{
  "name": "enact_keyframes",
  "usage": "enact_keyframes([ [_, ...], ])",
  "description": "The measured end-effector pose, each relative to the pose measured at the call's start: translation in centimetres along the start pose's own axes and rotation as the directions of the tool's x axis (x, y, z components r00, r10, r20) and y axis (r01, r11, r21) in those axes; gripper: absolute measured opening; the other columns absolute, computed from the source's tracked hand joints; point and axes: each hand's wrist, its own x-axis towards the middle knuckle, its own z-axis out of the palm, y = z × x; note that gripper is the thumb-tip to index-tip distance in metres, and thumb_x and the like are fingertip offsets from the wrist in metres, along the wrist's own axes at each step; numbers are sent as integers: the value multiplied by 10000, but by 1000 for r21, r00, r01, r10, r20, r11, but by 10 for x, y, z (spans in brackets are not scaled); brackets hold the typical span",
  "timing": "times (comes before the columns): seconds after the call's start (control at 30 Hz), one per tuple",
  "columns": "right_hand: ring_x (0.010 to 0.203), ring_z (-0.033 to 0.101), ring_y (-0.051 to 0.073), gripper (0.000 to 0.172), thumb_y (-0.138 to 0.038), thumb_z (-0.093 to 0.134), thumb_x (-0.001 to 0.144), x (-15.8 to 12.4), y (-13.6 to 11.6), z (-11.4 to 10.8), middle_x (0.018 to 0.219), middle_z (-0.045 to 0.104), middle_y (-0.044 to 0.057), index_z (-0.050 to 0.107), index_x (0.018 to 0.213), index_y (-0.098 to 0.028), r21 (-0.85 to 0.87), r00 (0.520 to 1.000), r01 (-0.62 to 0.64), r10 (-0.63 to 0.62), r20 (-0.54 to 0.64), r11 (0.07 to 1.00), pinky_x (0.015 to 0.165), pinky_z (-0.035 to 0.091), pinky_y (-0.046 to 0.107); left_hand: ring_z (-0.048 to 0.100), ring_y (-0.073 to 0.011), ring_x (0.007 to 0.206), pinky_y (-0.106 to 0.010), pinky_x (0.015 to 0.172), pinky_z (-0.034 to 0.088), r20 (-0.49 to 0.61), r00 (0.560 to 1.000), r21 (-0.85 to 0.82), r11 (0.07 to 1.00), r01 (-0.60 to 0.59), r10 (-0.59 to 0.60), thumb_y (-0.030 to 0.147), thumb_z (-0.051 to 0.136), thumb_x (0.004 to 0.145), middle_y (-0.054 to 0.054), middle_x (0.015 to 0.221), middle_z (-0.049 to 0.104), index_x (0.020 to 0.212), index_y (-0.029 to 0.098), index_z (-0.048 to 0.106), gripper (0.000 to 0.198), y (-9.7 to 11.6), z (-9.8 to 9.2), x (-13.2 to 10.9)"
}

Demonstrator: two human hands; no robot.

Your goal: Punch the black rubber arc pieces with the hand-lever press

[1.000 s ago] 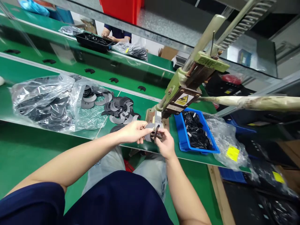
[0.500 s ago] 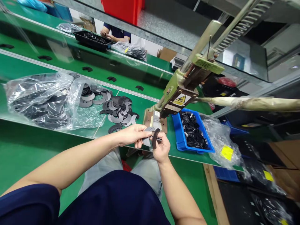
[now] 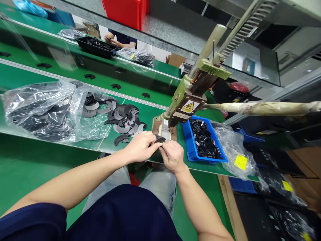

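In front of the hand press (image 3: 187,103), both hands meet over a dark curved piece (image 3: 159,138). My left hand (image 3: 141,146) is closed on its left side, thumb pointing right. My right hand (image 3: 173,154) pinches near the right end, fingers bent, partly hiding what they grip. The piece sits close to the metal fixture (image 3: 166,131) on the press base; whether it touches, I cannot tell. Left of my hands lies a loose heap of grey and black curved pieces (image 3: 125,117).
A blue bin (image 3: 188,142) of small black parts stands right of the press, beside a clear bag (image 3: 234,144). A plastic bag (image 3: 42,110) of curved pieces lies at left. Several curved pieces lie on the green belt (image 3: 102,80). The press lever (image 3: 263,107) reaches right. Across, a person (image 3: 122,38) works.
Both hands have moved slightly up toward the press fixture. The curved piece has turned from upright, with its grey side partly showing, to lying flatter with a dark side up.
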Motion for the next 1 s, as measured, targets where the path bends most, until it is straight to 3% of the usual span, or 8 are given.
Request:
enact_keyframes([
  [0.13, 747, 576, 190, 175, -305, 567, 1035, -2, 1, -7, 809, 688, 68, 720, 1062, -225, -31, 999, 39, -40, -10, 999, 727, 388, 356, 452, -144, 705, -290, 676, 369, 58, 986, -252, 953, 166, -157, 513, 640, 993, 23, 742, 466, 671, 208, 440, 486, -11, 12, 4],
  [0.23, 791, 636, 190, 198, -281, 554, 1044, -5, 2, -14, 887, 746, 75, 710, 1151, -224, -23, 998, 44, -45, -40, 999, 746, 428, 353, 535, -138, 780, -270, 735, 453, 1, 976, -443, 875, 195, -218, 541, 783, 888, 15, 877, 579, 902, 207, 586, 388, -15, 15, 4],
  [0.37, 845, 687, 196, 196, -293, 585, 1038, -7, 2, -27, 961, 786, 75, 716, 1168, -227, 75, 999, 43, -41, -24, 996, 775, 476, 361, 659, -176, 828, -303, 730, 568, 241, 958, -632, 724, 277, -156, 614, 730, 916, -38, 973, 687, 1116, 189, 656, 476, -13, 16, -2],
  [0.43, 923, 718, 200, 203, -321, 577, 1048, -7, -2, -34, 1031, 802, 74, 725, 1157, -238, 191, 998, -52, 47, 29, 980, 840, 523, 369, 687, -190, 805, -311, 703, 596, 266, 956, -562, 787, 255, -120, 599, 662, 976, -47, 932, 714, 1064, 192, 701, 419, -12, 16, -8],
  [0.53, 993, 746, 183, 227, -356, 566, 1058, -8, -14, -41, 1087, 808, 51, 748, 1144, -250, 412, 949, -314, 291, 121, 855, 911, 569, 350, 748, -209, 913, -344, 857, 630, 96, 994, -312, 950, -19, 51, 450, 649, 1028, -65, 1020, 785, 1096, 230, 763, 257, -17, 18, -17],
  [0.67, 865, 744, 158, 197, -352, 647, 992, -7, -16, -46, 975, 803, 21, 759, 1103, -235, 584, 837, -523, 503, 215, 621, 802, 592, 304, 765, -254, 1160, -430, 1044, 617, -21, 930, -68, 928, -367, 366, 261, 620, 1041, -97, 1281, 784, 1321, 278, 726, 299, -37, 21, -21],
  [0.83, 801, 747, 141, 171, -294, 657, 933, -9, 28, -73, 923, 799, 26, 738, 1056, -208, 568, 726, -604, 680, 101, 560, 748, 600, 280, 748, -290, 1191, -472, 1056, 618, -138, 913, 180, 917, -357, 383, 319, 710, 998, -117, 1280, 763, 1323, 240, 684, 335, -76, 30, -24],
  [1.0, 688, 681, 111, 215, -265, 623, 949, -1, 110, -117, 904, 783, 28, 736, 1110, -179, 414, 634, -698, 773, -24, 585, 701, 570, 270, 764, -278, 1112, -432, 983, 642, -101, 937, 269, 915, -299, 336, 346, 682, 1017, -98, 1164, 777, 1170, 228, 722, 197, -106, 41, -43],
])
